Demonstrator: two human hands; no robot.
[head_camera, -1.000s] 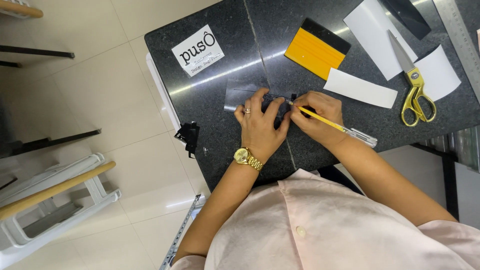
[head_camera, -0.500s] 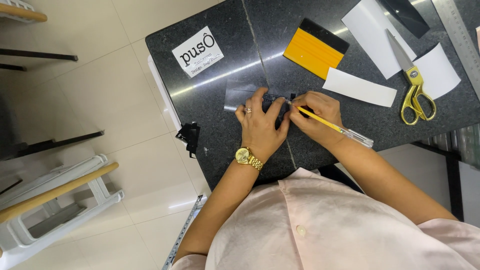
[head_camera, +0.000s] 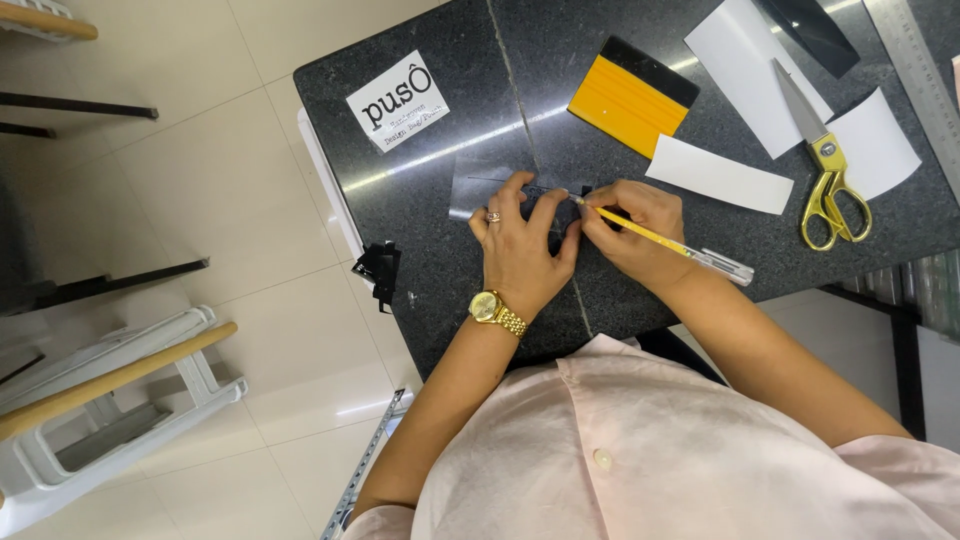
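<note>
Dark film piece (head_camera: 500, 180) lies near the tabletop's (head_camera: 640, 290) front edge, pinned flat by left hand (head_camera: 520, 250). Right hand (head_camera: 635, 225) pinches the yellow craft knife (head_camera: 660, 240) closed, tip at the film. Best: firm hold-down, shallow blade angle, fingers off the line.

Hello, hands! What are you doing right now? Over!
Left hand pressing a small dark piece flat on the black table. Right hand holding a yellow craft knife, tip at the piece. Nothing blocking; yellow squeegee and gold scissors lie apart.
</note>
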